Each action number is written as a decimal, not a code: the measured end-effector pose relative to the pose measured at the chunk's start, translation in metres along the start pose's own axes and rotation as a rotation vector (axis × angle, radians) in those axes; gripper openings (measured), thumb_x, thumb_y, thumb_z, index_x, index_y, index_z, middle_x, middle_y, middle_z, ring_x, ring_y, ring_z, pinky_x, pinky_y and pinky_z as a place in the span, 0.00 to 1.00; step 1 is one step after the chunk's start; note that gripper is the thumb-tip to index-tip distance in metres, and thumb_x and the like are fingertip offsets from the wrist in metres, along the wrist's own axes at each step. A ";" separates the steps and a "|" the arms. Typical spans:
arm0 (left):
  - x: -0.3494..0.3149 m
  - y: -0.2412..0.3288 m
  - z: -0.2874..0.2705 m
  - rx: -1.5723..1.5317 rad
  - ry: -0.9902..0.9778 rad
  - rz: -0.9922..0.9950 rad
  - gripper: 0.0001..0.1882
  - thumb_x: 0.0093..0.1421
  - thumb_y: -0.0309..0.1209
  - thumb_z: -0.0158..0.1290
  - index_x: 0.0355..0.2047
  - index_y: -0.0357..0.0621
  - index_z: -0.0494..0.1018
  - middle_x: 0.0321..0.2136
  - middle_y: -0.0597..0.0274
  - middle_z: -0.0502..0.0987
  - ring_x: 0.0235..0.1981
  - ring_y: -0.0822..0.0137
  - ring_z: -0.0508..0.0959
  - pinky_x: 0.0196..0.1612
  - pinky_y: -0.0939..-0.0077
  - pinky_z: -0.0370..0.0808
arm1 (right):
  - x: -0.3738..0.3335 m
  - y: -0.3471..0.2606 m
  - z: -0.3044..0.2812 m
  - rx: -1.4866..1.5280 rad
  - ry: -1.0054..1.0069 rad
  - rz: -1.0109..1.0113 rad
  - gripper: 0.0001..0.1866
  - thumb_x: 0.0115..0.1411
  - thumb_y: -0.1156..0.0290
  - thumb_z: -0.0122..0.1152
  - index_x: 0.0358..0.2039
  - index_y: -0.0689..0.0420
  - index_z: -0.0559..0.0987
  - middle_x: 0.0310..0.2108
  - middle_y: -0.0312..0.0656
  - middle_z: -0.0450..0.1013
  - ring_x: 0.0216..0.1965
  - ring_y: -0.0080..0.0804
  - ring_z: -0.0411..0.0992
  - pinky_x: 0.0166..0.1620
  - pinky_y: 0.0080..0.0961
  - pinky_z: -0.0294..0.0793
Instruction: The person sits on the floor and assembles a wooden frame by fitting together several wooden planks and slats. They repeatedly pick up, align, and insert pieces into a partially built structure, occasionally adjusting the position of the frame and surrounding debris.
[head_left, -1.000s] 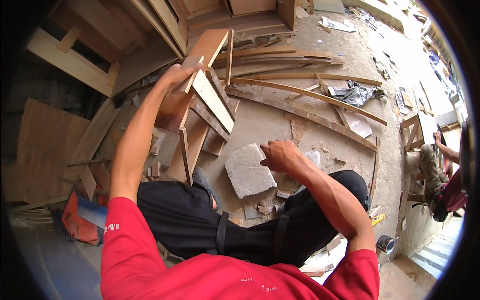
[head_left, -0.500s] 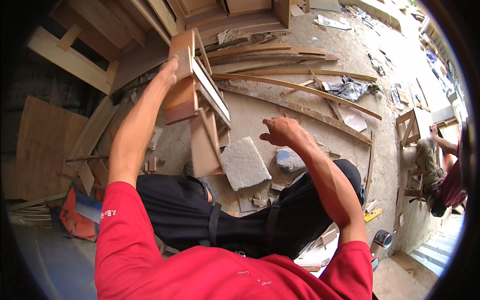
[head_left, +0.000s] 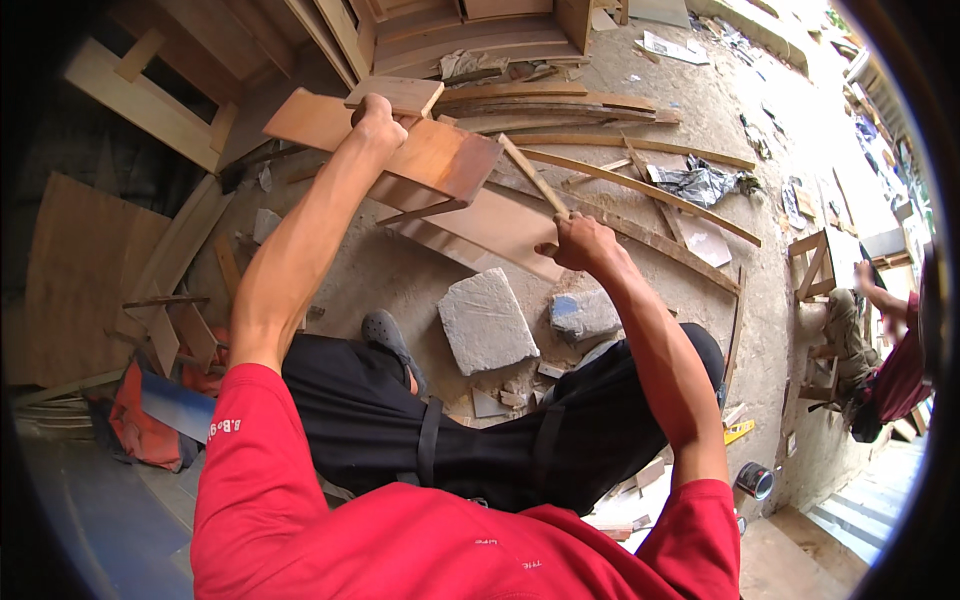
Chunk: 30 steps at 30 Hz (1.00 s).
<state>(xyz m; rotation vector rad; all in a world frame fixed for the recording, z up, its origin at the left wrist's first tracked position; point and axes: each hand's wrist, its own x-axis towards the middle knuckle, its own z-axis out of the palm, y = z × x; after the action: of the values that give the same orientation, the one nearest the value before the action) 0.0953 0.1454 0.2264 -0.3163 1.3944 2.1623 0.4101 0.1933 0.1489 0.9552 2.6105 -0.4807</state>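
Above the floor in front of me hangs a wooden frame of joined boards, orange-brown on its top face and paler below. My left hand is closed on its upper side, beside a short pale board; part of that grip is hidden. On the frame's right, my right hand closes round the lower end of a narrow wooden strip, thumb side toward the frame. Whether the strip is fixed to the frame I cannot tell. Below it lie a whitish concrete block and a smaller blue-marked block.
Long wooden strips lie across the floor beyond my hands. Wooden cabinets stand at the far left. An open tin and a yellow spirit level are by my right knee. Another person sits at the right.
The wooden frame has turned from hanging steeply to lying more sideways, and reaches further right. My right hand, empty before, has closed on the narrow strip.
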 end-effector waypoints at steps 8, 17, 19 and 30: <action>-0.014 -0.012 0.002 -0.212 -0.097 -0.149 0.20 0.62 0.36 0.38 0.52 0.41 0.62 0.49 0.52 0.70 0.49 0.47 0.72 0.49 0.46 0.75 | 0.024 0.013 0.029 -0.002 0.056 -0.038 0.35 0.53 0.46 0.59 0.55 0.55 0.66 0.49 0.54 0.69 0.51 0.48 0.68 0.51 0.40 0.69; -0.020 -0.065 0.010 -0.205 -0.160 -0.246 0.22 0.64 0.41 0.38 0.55 0.48 0.54 0.52 0.49 0.64 0.48 0.44 0.72 0.47 0.49 0.77 | 0.058 0.011 0.042 0.503 0.316 -0.158 0.47 0.53 0.47 0.60 0.60 0.68 0.51 0.50 0.68 0.65 0.53 0.59 0.65 0.55 0.39 0.66; -0.022 -0.059 -0.005 -0.082 -0.237 -0.190 0.22 0.65 0.42 0.36 0.53 0.41 0.56 0.48 0.45 0.69 0.46 0.46 0.74 0.47 0.53 0.77 | 0.056 0.001 0.026 0.672 0.243 -0.012 0.49 0.53 0.48 0.61 0.60 0.70 0.50 0.46 0.71 0.66 0.52 0.57 0.67 0.54 0.37 0.67; -0.030 -0.019 -0.102 0.642 -0.375 0.033 0.26 0.61 0.55 0.44 0.37 0.41 0.68 0.29 0.60 0.76 0.25 0.69 0.78 0.27 0.76 0.74 | 0.094 -0.025 0.034 1.279 0.234 0.021 0.27 0.56 0.49 0.59 0.42 0.62 0.74 0.40 0.42 0.71 0.42 0.32 0.69 0.41 0.31 0.73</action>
<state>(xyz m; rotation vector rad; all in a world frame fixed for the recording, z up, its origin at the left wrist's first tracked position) 0.1212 0.0506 0.1811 0.3353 1.7595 1.5679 0.3313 0.2130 0.0857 1.3725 2.2657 -2.2611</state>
